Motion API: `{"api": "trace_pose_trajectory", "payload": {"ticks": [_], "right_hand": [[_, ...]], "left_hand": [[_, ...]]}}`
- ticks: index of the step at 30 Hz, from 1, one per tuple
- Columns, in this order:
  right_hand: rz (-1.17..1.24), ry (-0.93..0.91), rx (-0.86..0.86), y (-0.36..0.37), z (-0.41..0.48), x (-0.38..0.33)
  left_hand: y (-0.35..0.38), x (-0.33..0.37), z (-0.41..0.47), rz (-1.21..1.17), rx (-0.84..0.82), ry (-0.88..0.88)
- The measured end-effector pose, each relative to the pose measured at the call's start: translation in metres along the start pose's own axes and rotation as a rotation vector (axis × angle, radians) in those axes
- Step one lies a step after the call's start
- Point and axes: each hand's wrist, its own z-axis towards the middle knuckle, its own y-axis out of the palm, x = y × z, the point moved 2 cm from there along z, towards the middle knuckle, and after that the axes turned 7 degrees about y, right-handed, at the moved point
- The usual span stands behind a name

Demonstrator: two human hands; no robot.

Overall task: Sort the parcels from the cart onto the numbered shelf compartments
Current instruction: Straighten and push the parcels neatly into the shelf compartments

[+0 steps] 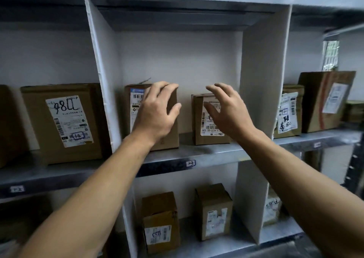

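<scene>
Task is judged partly done: parcels are already stood in several compartments of the grey metal shelf unit [206, 151]. The cart is not in view, so what is left can't be counted.

In the upper middle compartment, marked by the small white tag reading 1-3 [190, 163], the tall brown cardboard parcel w/ a white barcode label [136, 104] is held at its top right corner by the left hand [157, 112]. The fingers are curled over the top edge and the thumb is laid against the side. The parcel is stood on the shelf board, so this placement looks nearly finished. The right hand [226, 112] is spread w/ loosely bent fingers in front of the shorter brown cardboard parcel [199, 123] beside it. Nothing is gripped; contact can't be told.

Count, as far as shown:
- **Upper row, middle:** 2 parcels
- **Upper row, left:** 1 large brown box w/ a handwritten white label [65, 123], plus 1 cut off at the frame edge
- **Upper row, right:** 1 crumpled brown paper parcel [289, 112] and 1 leaning brown carton [327, 100]
- **Lower row, middle:** 2, the lower left-hand box [160, 222] and the lower right-hand box [213, 210]
- **Lower row, right:** 1, partly hidden
- **Tags:** 3 seen
- **Hands:** 2
</scene>
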Motion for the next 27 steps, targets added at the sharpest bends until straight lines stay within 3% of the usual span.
{"api": "trace_pose_trajectory", "payload": {"ticks": [9,15,27], "right_hand": [[-0.02,0.108,-0.069,-0.013,0.003,0.05],[-0.039,0.04,-0.168,-0.009,0.017,0.07],[0.203,-0.039,-0.138,0.02,0.028,0.097]], "left_hand": [[0.05,0.033,0.018,-0.068,-0.209,-0.032],[0.079,0.036,0.032,-0.001,-0.313,-0.099],[0.108,0.038,0.027,-0.034,-0.2,-0.225]]}}
